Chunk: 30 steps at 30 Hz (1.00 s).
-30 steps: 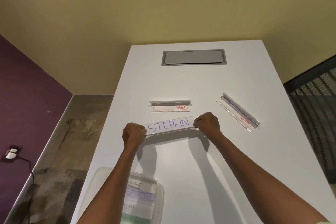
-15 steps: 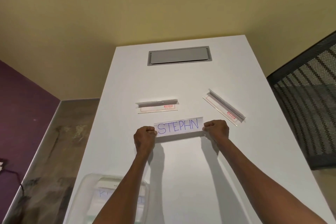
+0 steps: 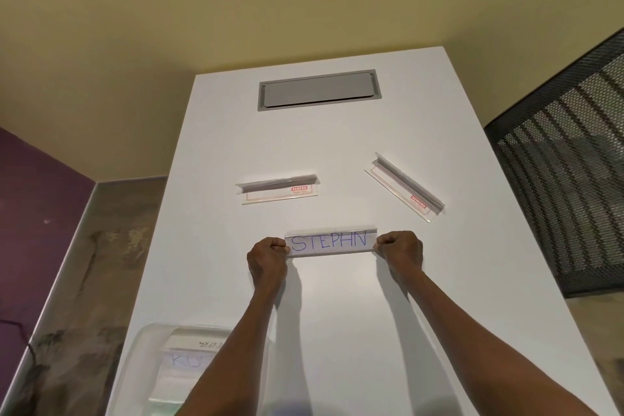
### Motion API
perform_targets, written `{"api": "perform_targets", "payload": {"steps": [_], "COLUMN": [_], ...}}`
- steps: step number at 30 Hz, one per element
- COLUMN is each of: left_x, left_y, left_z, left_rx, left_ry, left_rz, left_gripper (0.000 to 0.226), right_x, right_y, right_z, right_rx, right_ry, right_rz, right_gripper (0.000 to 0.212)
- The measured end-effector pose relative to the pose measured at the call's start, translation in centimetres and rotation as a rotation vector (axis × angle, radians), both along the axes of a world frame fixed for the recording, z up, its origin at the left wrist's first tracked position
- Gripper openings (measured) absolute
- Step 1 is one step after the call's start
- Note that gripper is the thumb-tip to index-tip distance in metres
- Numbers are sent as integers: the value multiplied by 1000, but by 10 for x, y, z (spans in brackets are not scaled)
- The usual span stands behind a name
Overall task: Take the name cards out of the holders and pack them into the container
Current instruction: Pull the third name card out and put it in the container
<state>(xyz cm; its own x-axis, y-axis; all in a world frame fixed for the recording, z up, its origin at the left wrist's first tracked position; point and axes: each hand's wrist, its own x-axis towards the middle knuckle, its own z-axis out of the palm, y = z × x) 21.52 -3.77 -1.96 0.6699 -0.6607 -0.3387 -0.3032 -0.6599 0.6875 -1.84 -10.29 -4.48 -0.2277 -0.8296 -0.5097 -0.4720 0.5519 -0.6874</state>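
Note:
A clear holder with a white card reading STEPHN stands on the white table in the middle. My left hand grips its left end and my right hand grips its right end, both as closed fists. Two clear holders without cards lie further back, one left of centre and one angled at the right. A clear plastic container with several name cards in it sits at the near left edge, partly hidden by my left forearm.
A grey cable hatch is set into the far end of the table. A black mesh chair back stands close to the table's right edge. The floor and a purple wall lie to the left.
The camera has swung, so the table and holders appear shifted in view. Both hands stay on the ends of the STEPHN holder, which seems to sit a little further right on the table.

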Motion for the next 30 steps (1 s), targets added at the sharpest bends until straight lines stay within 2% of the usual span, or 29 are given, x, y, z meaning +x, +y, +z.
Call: {"api": "perform_targets", "payload": {"steps": [11,18,23,25,28,30], "left_x": [-1,-1,0,4,11,18], "left_y": [3,4,6,6,8,9], "left_z": [-5,-5,-3,-2,2,3], "left_rx": [29,42,53,40,-4,2], "left_ry": [41,17,-54,-18,75,36], "left_rz": [37,19,0,28,42,-71], "left_gripper": [8,22,21,23,23,23], "right_x": [-1,-2,-4,-6,-9,-13], "right_y": [5,4,4,3,2,3], "right_z": [-5,-7,-7,-5,-3,-2], "right_rx": [-13,-39,-51,-75,-132,-214], "right_ry": [76,81,28,22,52,98], "right_rz": [85,110,126,140,191,269], "right_gripper": [16,17,15,15,21,32]}}
